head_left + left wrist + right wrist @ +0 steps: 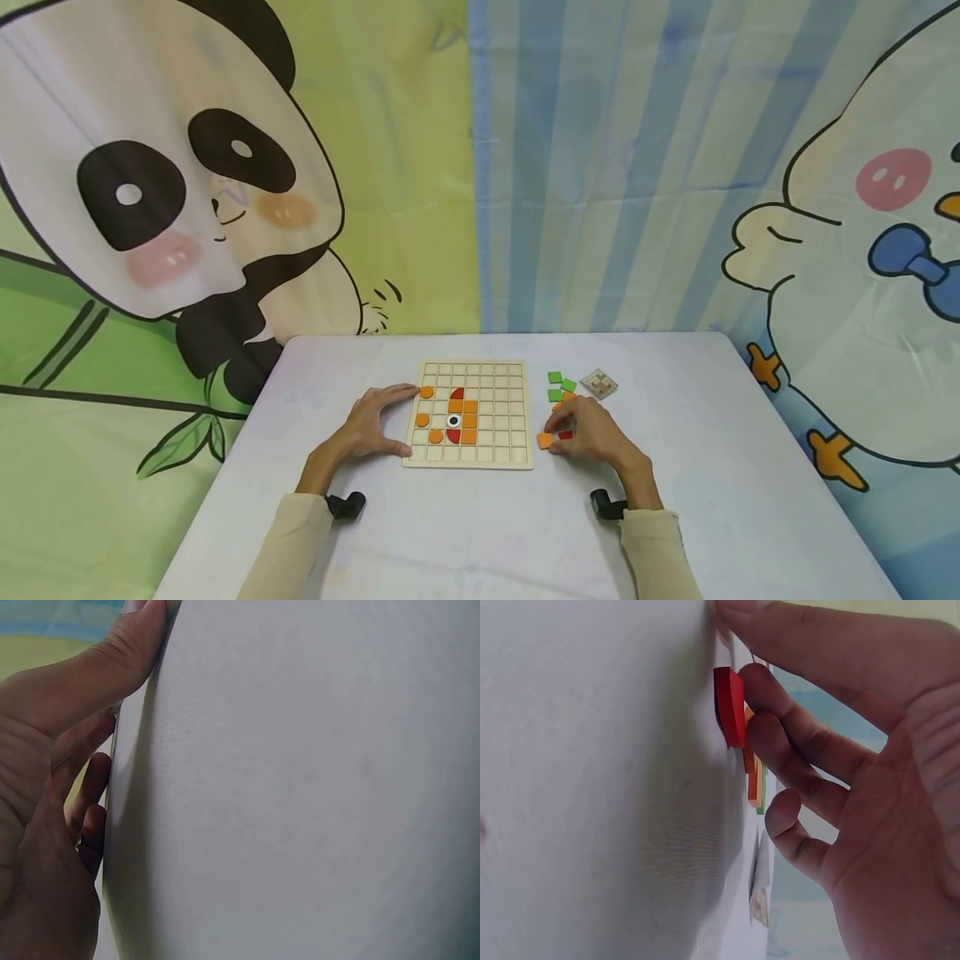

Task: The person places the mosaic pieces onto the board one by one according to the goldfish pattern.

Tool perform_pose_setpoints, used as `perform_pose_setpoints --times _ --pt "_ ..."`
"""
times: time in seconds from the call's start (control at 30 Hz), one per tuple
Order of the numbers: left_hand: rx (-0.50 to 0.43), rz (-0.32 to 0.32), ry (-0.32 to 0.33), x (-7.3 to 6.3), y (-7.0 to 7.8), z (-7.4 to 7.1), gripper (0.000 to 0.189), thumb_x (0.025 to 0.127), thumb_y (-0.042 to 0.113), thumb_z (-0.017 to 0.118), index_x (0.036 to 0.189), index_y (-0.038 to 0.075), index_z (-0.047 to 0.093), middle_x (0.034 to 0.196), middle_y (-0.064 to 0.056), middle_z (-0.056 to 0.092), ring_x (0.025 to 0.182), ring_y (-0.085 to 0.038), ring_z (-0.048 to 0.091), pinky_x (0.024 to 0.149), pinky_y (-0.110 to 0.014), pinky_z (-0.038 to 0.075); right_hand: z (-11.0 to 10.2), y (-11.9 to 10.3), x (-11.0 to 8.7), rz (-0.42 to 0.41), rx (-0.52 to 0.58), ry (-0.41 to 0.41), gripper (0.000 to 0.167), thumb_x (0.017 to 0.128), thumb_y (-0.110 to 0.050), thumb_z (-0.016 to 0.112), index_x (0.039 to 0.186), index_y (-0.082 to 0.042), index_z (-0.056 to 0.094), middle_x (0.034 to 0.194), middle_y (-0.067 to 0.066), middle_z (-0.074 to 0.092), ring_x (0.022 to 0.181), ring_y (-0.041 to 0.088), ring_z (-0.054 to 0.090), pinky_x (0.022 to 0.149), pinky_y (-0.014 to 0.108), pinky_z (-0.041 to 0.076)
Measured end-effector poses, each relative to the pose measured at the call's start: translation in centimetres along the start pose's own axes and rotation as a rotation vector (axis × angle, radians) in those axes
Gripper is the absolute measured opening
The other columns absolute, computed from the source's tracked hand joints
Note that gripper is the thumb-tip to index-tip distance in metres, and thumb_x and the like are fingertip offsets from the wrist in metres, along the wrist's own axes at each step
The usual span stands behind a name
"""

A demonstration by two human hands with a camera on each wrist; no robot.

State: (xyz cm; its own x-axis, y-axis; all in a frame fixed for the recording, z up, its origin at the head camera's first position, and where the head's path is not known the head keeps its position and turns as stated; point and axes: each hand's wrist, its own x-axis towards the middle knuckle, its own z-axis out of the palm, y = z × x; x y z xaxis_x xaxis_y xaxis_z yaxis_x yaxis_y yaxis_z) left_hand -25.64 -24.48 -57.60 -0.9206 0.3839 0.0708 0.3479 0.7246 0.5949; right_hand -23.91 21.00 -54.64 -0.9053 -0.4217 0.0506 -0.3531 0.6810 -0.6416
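A square wooden grid board lies on the table. On it are several orange square tiles, red quarter-round tiles, a round eye tile and three orange discs towards the left. My left hand rests at the board's left edge, thumb and fingers spread along it; the left wrist view catches this hand beside the white tabletop. To the right of the board, my right hand pinches an orange square tile between thumb and forefinger. Under that hand lies a red tile.
Green square tiles and more orange ones lie loose just beyond my right hand. A small patterned card is behind them to the right. Cartoon-printed curtains hang at the table's far edge.
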Motion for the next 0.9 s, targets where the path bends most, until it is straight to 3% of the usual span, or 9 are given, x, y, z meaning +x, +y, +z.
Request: perform_pose_setpoints --times 0.27,0.53,0.7,0.9 --pt "-0.006 -0.002 0.007 0.0 0.0 0.1 0.112 0.062 0.044 0.107 0.16 0.023 0.057 0.17 -0.007 0.052 0.147 -0.041 0.048 0.116 -0.067 0.035 0.0 -0.4 0.3 -0.055 0.044 0.0 0.019 0.08 -0.006 0.092 0.096 -0.013 0.084 0.092 -0.001 0.08 0.086 0.014 0.072 0.077 0.029 0.06" --pt "-0.005 0.0 0.007 -0.1 0.1 0.1 0.112 0.062 0.043 0.107 0.16 0.022 0.057 0.169 -0.008 0.053 0.146 -0.042 0.049 0.117 -0.069 0.034 0.9 -1.0 0.7 -0.115 0.087 0.026 0.018 0.081 -0.007 0.091 0.095 -0.012 0.081 0.086 0.003 0.078 0.078 0.02 0.07 0.067 0.023 0.055" --pt "-0.003 -0.005 0.008 -0.1 0.0 0.1 0.112 0.062 0.043 0.107 0.16 0.023 0.057 0.169 -0.008 0.052 0.147 -0.042 0.048 0.118 -0.069 0.034 1.7 -1.4 1.2 -0.161 0.086 0.059 0.02 0.079 -0.01 0.094 0.094 -0.013 0.081 0.082 -0.001 0.076 0.075 0.02 0.069 0.071 0.026 0.055" --pt "-0.001 -0.009 0.004 0.0 0.2 0.0 0.112 0.062 0.043 0.107 0.16 0.022 0.057 0.17 -0.008 0.052 0.148 -0.042 0.047 0.119 -0.071 0.033 2.5 -2.2 1.7 -0.134 0.11 0.053 0.02 0.08 -0.014 0.097 0.093 -0.012 0.082 0.081 -0.006 0.076 0.078 0.018 0.07 0.075 0.031 0.058"
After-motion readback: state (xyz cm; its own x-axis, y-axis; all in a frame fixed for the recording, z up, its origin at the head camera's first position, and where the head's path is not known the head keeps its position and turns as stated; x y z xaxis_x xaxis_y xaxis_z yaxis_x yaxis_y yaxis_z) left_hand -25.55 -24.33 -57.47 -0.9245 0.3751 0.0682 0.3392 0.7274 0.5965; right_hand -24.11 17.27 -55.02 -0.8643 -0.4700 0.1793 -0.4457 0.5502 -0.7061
